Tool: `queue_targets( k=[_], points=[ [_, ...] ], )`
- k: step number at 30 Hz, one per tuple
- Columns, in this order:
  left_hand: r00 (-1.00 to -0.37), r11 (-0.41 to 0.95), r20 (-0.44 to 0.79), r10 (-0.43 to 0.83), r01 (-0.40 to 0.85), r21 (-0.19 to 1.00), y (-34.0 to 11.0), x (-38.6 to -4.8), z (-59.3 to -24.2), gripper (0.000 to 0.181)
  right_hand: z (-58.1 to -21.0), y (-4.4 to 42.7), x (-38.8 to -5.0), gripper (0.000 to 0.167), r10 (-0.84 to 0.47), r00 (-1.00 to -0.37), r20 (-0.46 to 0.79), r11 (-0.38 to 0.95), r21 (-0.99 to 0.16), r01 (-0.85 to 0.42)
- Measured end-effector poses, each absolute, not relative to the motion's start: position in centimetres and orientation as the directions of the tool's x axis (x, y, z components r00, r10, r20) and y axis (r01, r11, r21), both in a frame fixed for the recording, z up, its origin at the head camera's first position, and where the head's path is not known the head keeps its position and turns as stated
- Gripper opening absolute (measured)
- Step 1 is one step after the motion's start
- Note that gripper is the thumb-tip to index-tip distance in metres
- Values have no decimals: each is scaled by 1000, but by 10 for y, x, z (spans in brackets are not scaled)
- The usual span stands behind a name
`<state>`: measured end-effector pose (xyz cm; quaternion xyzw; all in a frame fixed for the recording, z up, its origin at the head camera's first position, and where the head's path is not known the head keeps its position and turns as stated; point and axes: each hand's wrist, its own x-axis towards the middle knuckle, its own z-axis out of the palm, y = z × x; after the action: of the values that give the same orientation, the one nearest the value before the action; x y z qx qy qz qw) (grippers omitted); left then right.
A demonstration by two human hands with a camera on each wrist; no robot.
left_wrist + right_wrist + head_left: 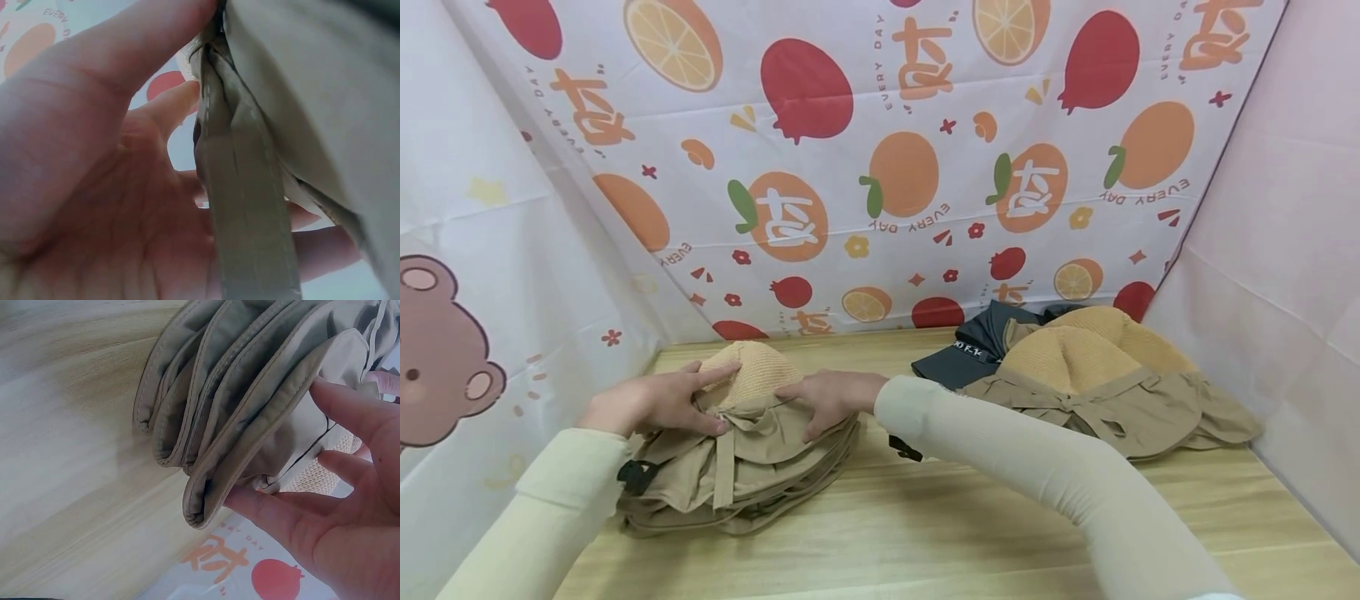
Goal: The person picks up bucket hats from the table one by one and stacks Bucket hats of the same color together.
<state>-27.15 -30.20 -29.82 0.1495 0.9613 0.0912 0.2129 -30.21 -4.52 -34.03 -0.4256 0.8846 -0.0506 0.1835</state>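
Note:
In the head view, a stack of sun hats (752,375) with woven straw-coloured crowns and khaki cloth brims sits at the left of the table. My left hand (662,404) rests on its left side, index finger on the crown and thumb by the cloth bow. A khaki ribbon (247,206) hangs across the palm in the left wrist view. On the stack's right side, my right hand (831,400) touches the top hat with fingers extended. Several layered brims (237,394) show beside its fingers in the right wrist view. The crown partly hides the left fingertips.
More straw-and-khaki hats (1097,358) lie at the right of the wooden table (910,525). A dark cap (955,358) with white lettering is behind them. Fruit-printed cloth (865,100) hangs at the back, and pale cloth stands on both sides.

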Motion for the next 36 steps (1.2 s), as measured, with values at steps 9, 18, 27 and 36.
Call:
queue_targets(
  k=[9, 18, 27, 36],
  points=[
    [-857, 941, -401, 323, 248, 230, -304, -266, -292, 103, -340, -47, -301, 81, -775, -566, -280, 628, -244, -739],
    [-804, 933, -519, 289, 114, 342, -310, -266, -280, 94, -338, -44, -299, 81, -757, -588, -285, 651, -246, -719],
    [-789, 937, -556, 261, 69, 342, -305, -269, -279, 90, -339, -44, -298, 82, -754, -598, -272, 656, -251, -712],
    [-780, 933, -575, 247, 31, 359, -305, -270, -285, 94, -343, -46, -300, 81, -748, -604, -275, 662, -245, -708]
  ],
)
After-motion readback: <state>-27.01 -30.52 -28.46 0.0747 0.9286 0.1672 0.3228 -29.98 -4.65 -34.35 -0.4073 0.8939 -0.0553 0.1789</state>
